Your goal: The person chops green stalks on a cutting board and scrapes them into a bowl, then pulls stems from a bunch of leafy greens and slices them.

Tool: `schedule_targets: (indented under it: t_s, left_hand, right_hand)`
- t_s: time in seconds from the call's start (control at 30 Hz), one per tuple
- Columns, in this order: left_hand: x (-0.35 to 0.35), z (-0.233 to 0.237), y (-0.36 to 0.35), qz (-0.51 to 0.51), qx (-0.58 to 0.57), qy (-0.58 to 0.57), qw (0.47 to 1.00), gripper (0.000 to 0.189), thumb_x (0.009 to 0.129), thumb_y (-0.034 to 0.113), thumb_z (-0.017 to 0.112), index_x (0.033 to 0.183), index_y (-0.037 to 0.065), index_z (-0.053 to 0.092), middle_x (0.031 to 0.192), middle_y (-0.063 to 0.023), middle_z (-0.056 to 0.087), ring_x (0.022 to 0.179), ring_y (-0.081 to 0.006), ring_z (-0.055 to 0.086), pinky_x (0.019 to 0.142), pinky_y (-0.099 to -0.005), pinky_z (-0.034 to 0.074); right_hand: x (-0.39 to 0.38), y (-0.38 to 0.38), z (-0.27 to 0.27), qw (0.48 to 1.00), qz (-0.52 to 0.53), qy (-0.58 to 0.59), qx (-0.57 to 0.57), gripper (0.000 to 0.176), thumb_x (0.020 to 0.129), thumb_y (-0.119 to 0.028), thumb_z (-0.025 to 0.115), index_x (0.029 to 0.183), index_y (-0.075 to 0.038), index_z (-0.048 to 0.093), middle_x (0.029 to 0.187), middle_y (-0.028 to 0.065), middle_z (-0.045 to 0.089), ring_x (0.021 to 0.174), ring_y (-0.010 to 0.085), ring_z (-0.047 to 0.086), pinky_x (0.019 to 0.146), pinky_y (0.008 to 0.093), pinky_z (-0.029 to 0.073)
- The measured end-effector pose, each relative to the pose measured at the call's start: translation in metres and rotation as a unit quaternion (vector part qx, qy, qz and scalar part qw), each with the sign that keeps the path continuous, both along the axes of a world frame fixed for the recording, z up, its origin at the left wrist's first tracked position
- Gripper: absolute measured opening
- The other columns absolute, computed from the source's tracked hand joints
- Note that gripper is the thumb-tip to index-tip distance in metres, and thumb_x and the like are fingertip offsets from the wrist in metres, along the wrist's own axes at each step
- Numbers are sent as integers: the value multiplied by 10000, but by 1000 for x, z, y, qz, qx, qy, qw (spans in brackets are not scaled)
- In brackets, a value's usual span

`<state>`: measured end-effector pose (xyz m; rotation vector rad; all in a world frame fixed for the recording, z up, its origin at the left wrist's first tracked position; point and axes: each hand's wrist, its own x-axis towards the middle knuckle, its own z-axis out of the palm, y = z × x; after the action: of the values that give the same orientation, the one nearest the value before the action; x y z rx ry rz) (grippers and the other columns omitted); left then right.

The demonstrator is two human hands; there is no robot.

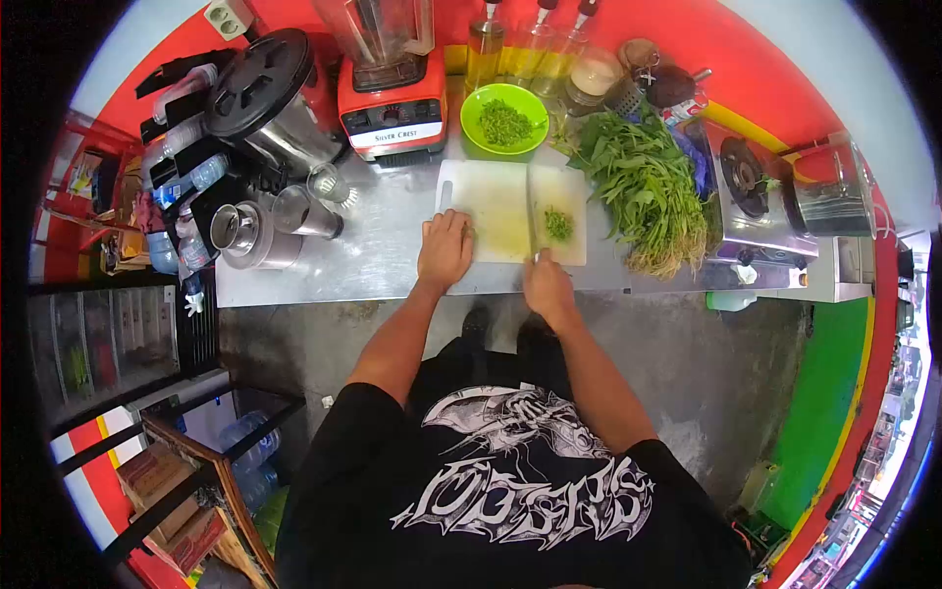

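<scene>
A white cutting board (pixel 483 203) lies on the metal counter in front of me. My left hand (pixel 446 250) is at its left edge, fingers bent together and pressing on the board. In my right hand (pixel 549 287), at the board's front edge, is the handle of a knife (pixel 532 211); its blade points away from me across the board. Right of the blade lies a small heap of chopped greens (pixel 558 225). Behind the board stands a bright green bowl (pixel 475 139) with more chopped greens (pixel 504 123) in it.
A bundle of leafy greens (pixel 648 177) with roots lies right of the board, next to a gas stove (pixel 751 191). Behind are a red blender (pixel 392 113) and oil bottles (pixel 485 49). At left stand metal cups (pixel 299 211) and a large lidded pot (pixel 285 118).
</scene>
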<state>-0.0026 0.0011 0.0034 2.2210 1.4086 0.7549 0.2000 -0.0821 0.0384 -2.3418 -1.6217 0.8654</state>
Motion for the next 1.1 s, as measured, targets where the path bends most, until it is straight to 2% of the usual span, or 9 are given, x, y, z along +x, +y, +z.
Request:
schedule_targets:
  t_s: [0.27,0.63,0.73,0.83,0.93,1.1]
  left_hand:
    - [2,-5,0,44,12,-30,999,196,930,190,592,1072,62,549,1046,-120,561,1012,-333,529,899,-450,376]
    - [4,-7,3,70,-3,-31,997,228,889,205,640,1052,71,554,1044,-107,564,1023,-314,538,889,-445,384]
    - [5,-8,4,76,-7,-22,997,231,881,217,645,1036,74,552,1027,-104,561,1014,-306,538,882,-441,383]
    - [5,-8,5,77,1,-16,997,235,873,227,652,1023,78,548,1004,-99,557,993,-301,536,866,-431,381]
    - [5,-8,3,77,13,-37,996,241,860,221,668,1015,82,547,995,-96,555,986,-300,538,849,-432,378]
    - [5,-10,5,75,7,-34,997,238,855,215,674,1011,89,547,988,-93,552,986,-301,538,846,-433,377]
  right_hand:
    - [-39,9,7,995,88,45,13,373,1001,-292,529,1124,58,570,980,334,677,917,518,658,842,581,516]
    - [-57,8,13,993,113,18,-40,353,1025,-244,468,1170,75,513,971,309,698,936,481,680,869,547,520]
    - [-58,13,11,989,143,-39,-19,315,982,-203,505,1126,72,559,977,294,705,934,447,697,857,509,541]
    - [-51,27,17,985,168,-41,-5,280,943,-171,529,1076,68,590,993,279,709,935,445,698,856,501,544]
    - [-50,35,22,991,135,-21,3,254,927,-146,527,1053,61,603,1008,267,712,936,446,698,858,496,544]
    - [-60,22,20,987,153,-28,-30,228,910,-90,528,1063,72,580,994,303,702,952,448,699,874,501,542]
